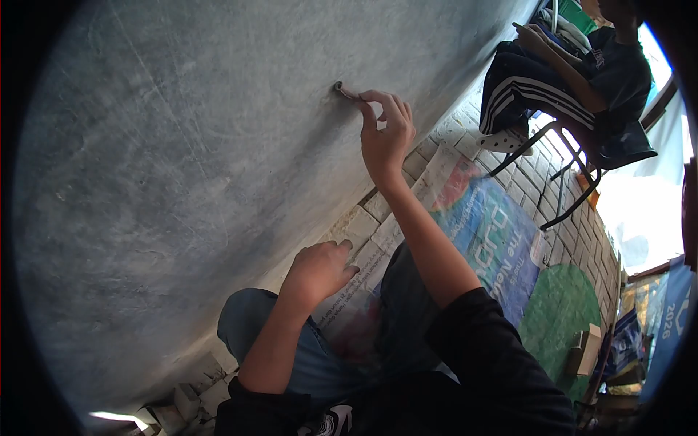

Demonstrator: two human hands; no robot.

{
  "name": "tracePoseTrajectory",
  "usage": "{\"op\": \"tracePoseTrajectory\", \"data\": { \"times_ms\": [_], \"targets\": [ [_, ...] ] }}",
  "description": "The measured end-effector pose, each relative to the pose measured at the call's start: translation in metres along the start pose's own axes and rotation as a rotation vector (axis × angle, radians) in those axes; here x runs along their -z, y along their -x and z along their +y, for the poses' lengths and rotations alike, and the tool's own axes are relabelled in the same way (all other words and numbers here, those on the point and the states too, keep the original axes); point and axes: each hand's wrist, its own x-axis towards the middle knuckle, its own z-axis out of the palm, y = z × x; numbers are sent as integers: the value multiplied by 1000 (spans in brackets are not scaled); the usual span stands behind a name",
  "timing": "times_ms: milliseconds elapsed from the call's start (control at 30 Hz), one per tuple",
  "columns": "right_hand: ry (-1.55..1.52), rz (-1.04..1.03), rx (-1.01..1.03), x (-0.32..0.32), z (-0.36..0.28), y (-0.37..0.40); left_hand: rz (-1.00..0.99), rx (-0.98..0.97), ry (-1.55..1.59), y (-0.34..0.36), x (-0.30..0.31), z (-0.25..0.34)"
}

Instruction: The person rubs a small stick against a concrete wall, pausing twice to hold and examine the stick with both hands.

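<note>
A grey, smudged wall surface (pixel 174 167) fills the left and middle of the view. My right hand (pixel 389 131) is raised beside it, thumb and fingers pinching a small pinkish rolled piece (pixel 347 92) whose dark round end rests at the wall. Lower down, near my bent knee, my left hand (pixel 318 272) hangs in front of the wall's base with its thumb and fingers apart. It holds nothing that I can see, and its fingertips look darkened.
Below me a printed banner (pixel 502 254) covers part of the paving (pixel 582 240). At upper right a person (pixel 618 73) sits on a metal-legged chair (pixel 556 134). A green round mat (pixel 556 320) and a small box (pixel 585 352) lie at lower right.
</note>
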Motion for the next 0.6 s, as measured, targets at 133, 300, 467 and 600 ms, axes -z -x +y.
{"op": "tracePoseTrajectory", "data": {
  "times_ms": [133, 300, 467, 600],
  "targets": [
    [41, 39, 20, 1, 6, -3, -15, 29, -40, -1, -5, -2],
    [31, 9, 260, 2, 1, 1, -28, 20, -11, -4, -5, -1],
    [130, 70, 229, 3, 7, -2, 128, -80, -24, -2, -8, -4],
    [106, 50, 252, 3, 17, -8, -35, 27, -14, -3, -5, -1]
  ]
}}
